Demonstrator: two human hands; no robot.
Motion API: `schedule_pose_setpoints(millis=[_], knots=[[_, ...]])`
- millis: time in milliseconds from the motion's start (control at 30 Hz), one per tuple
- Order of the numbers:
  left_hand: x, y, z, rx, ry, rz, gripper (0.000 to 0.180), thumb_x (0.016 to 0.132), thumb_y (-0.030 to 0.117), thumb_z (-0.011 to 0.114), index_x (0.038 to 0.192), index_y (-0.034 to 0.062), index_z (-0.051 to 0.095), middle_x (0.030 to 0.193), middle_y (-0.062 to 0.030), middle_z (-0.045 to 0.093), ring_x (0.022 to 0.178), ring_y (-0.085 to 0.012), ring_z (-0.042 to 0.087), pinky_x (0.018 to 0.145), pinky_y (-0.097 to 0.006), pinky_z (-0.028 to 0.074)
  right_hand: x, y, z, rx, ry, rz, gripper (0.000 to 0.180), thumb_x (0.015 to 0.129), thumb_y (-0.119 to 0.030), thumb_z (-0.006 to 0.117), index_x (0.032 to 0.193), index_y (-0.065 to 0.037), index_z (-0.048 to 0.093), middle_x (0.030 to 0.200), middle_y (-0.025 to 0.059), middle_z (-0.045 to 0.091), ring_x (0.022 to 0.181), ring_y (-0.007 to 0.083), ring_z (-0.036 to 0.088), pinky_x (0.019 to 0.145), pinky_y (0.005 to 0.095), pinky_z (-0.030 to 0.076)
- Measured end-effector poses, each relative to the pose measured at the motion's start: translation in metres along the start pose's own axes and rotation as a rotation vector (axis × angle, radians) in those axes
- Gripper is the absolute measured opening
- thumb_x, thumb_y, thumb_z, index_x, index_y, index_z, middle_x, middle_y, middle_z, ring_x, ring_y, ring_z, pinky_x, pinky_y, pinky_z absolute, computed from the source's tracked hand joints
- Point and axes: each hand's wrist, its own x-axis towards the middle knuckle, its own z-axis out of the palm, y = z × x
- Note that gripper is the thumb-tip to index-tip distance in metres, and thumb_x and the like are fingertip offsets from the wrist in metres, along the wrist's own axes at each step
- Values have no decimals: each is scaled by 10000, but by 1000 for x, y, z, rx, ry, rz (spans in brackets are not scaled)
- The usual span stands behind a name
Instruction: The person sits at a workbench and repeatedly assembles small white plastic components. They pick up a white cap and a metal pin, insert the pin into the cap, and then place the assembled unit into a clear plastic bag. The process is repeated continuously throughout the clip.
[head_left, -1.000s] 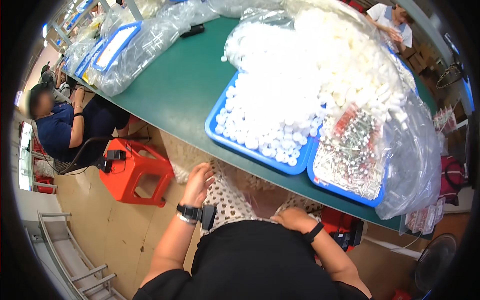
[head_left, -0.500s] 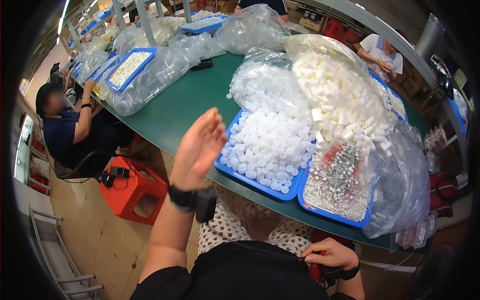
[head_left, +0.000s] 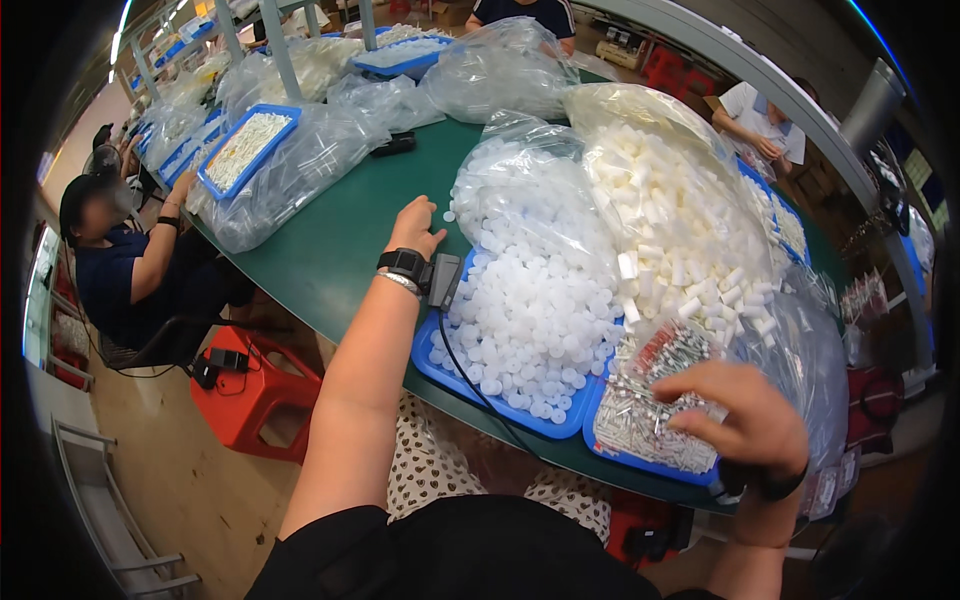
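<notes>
My left hand reaches over the green table top, its thumb apart from its fingers, with nothing visible in it. A small loose white disc lies just beyond its fingertips. To its right, a blue tray holds a heap of translucent white plastic discs, spilling from a clear bag. My right hand is curved over a second blue tray, thumb and fingers apart, with no object seen between them. That tray holds short white pieces and thin metal pins, some with red parts.
Behind the trays, a large clear bag spills white foam-like cylinders. Other bags and a small blue tray stand at the far left. A co-worker sits left, beside a red stool. A metal rail crosses above.
My left hand has moved forward and down toward the table. My right hand has risen from my lap to above the pin tray, its fingers spreading. The view has shifted slightly.
</notes>
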Motion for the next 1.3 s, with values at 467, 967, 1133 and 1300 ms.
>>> schedule_pose_setpoints(millis=[467,967,1133,1300], knots=[[89,-31,13,1117,-301,326,923,739,132,715,1526,51,239,1537,-174,339,1424,-322,319,1119,-346,347,280,186,-20,-14,233,173,508,945,-302,627,1329,14,523,1300,160,580,1145,223,593,988,318,456],[73,-4,26,1357,-330,264,787,707,168,664,1437,38,399,1400,-156,389,1219,-343,524,999,-381,460,358,254,0,-706,-98,559,408,914,-364,603,1101,-3,644,1094,177,689,1048,343,646,890,438,500],[68,-19,20,1448,-287,438,680,738,227,724,1356,69,490,1401,-138,397,1208,-342,533,999,-392,460,346,262,-10,-512,255,377,309,934,-313,567,965,-25,676,964,163,693,937,326,652,809,419,501],[64,-23,21,1173,-341,469,494,819,173,686,1277,66,532,1279,-129,523,1052,-291,595,954,-373,487,310,252,-31,58,486,192,244,952,-228,565,962,5,638,788,63,613,741,149,530,740,284,437]])
